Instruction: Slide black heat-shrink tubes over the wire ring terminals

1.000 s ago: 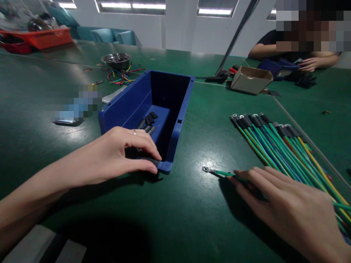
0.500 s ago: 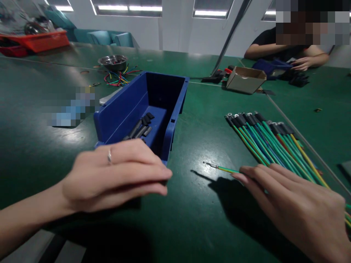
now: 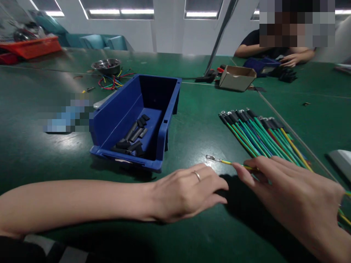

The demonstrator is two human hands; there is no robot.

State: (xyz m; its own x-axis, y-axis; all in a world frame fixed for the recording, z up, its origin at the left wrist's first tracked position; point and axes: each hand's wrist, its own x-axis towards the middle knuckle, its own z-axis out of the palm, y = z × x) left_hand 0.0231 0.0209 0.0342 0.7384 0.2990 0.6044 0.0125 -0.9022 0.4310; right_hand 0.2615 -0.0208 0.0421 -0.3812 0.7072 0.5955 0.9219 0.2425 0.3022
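Note:
My right hand [image 3: 290,193] pinches a yellow-green cable [image 3: 226,162] between thumb and forefinger. The cable's bare metal lug [image 3: 210,157] points left, over the table. My left hand [image 3: 189,191], with a ring on one finger, reaches across in front of the blue bin [image 3: 139,163]. Its thumb and curled fingers are apart near the held cable, and no object shows between them. Inside the bin lie several short black sleeves [image 3: 135,135]. Beyond my right hand is a bundle of cables [image 3: 257,131] with black-sleeved lug ends, mostly green.
A cardboard box [image 3: 237,78] stands farther back, by a dark stand base [image 3: 207,76]. A metal bowl [image 3: 106,67] and loose coloured wires [image 3: 111,83] lie behind the bin. Across the table sits another person [image 3: 252,45]. A red-orange basket [image 3: 41,47] is at the far left.
My left hand has moved right, from the bin's front edge towards the held cable, and its fingers have parted. The cable stays in my right hand. The view has shifted slightly.

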